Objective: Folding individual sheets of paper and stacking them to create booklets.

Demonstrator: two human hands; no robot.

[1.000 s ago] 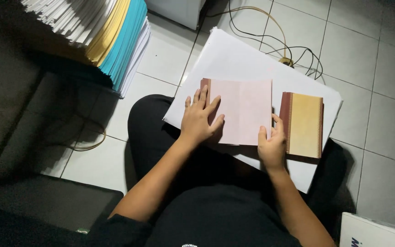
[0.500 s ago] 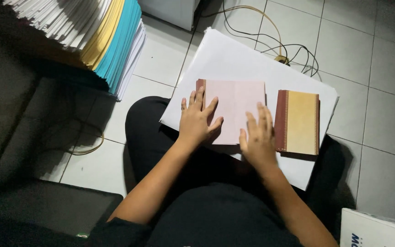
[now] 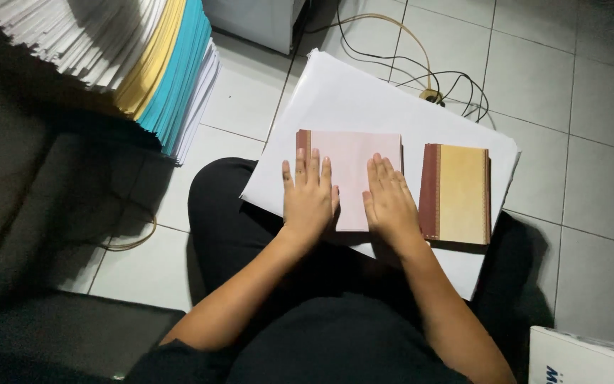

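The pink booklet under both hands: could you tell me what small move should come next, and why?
Probably slide both palms outward to press it flat. The left hand and right hand lie flat, side by side, on the pink booklet, while the yellow booklet sits apart, untouched.

Both forearms reach forward, nearly parallel. The left hand [image 3: 309,199] and right hand [image 3: 390,200] lie flat, palms down. Fingers [image 3: 313,165] point straight ahead.

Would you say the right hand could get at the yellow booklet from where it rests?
Probably yes: the right hand lies flat on the pink booklet, the yellow booklet right beside it, nothing between them.
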